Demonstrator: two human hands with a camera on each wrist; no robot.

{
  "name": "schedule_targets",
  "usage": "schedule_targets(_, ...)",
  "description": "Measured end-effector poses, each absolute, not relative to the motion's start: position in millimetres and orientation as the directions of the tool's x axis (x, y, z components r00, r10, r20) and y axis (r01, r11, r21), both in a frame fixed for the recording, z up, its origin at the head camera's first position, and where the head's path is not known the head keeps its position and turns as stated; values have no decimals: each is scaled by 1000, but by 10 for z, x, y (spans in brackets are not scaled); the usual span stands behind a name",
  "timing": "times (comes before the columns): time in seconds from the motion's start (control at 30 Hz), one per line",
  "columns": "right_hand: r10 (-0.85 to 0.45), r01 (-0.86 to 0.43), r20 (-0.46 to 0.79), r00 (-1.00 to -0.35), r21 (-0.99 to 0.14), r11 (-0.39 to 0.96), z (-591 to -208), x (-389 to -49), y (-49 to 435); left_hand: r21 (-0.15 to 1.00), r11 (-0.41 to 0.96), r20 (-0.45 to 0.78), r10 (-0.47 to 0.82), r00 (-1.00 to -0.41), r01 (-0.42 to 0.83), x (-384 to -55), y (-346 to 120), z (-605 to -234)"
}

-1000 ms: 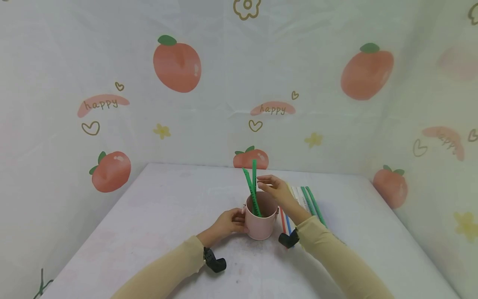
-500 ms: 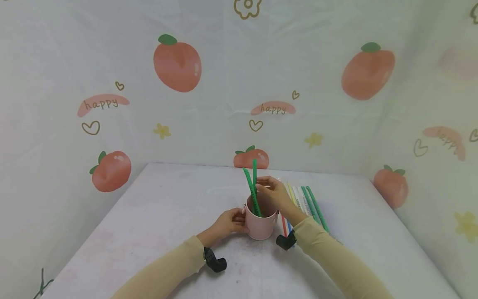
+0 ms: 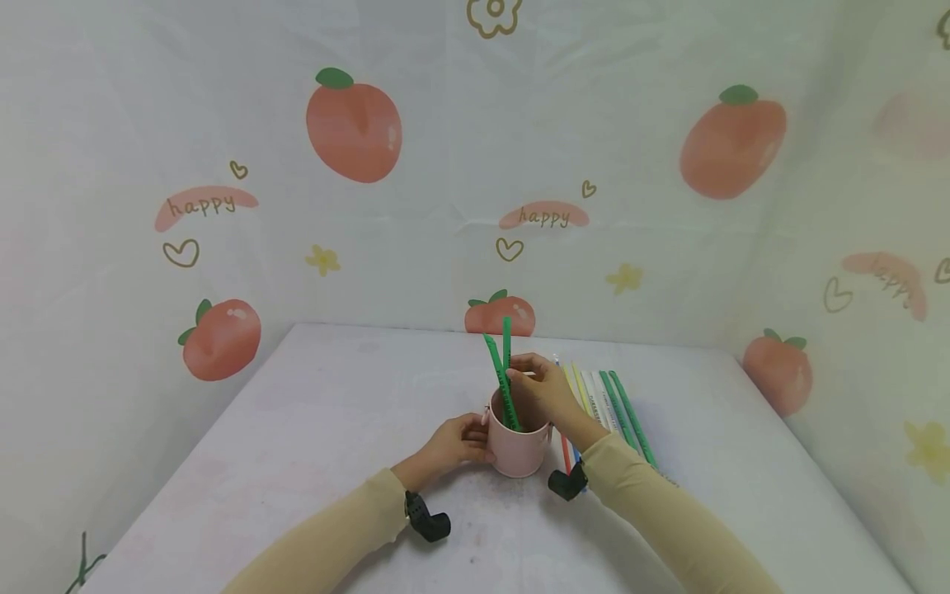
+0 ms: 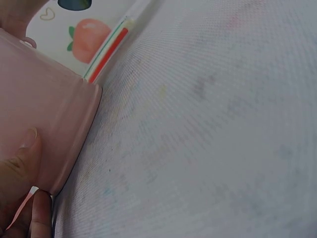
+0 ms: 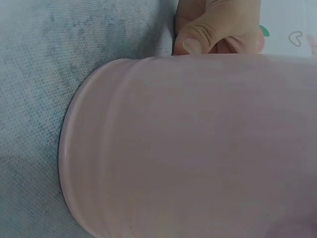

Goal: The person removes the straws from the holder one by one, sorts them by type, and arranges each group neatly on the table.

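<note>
A small pink bucket (image 3: 515, 454) stands upright on the table, with two green straws inside that stick up above its rim. My left hand (image 3: 450, 441) holds the bucket's left side; the left wrist view shows the thumb (image 4: 30, 148) on the wall and fingers low by the base. Over the bucket's right rim, my right hand (image 3: 545, 388) pinches the more upright green straw (image 3: 507, 338) with its fingertips. The other green straw (image 3: 496, 363) leans left. In the right wrist view the bucket wall (image 5: 198, 148) fills most of the picture and hides the right fingers.
Right of the bucket lies a row of straws: green ones (image 3: 626, 404), white ones (image 3: 599, 392), yellow ones (image 3: 579, 388), a red one (image 3: 566, 452) and a blue one, partly behind my right arm. A patterned curtain (image 3: 416, 247) closes off the table's back.
My right hand has moved slightly left and down, its fingertips closing on the upright green straw. My left hand and the bucket have stayed in place.
</note>
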State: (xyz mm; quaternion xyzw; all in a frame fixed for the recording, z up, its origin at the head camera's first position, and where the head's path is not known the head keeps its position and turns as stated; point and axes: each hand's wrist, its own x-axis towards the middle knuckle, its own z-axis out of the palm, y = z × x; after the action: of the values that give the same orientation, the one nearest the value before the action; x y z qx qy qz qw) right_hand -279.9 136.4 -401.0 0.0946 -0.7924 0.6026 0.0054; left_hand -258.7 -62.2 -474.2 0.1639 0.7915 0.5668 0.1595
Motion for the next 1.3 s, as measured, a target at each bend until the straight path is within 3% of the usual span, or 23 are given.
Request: schedule_targets(1.3,-87,-162,145,-985,-958,238,-4045,-2765,1364,942,322,-60,437,-898,94,-2584,-613,-4731)
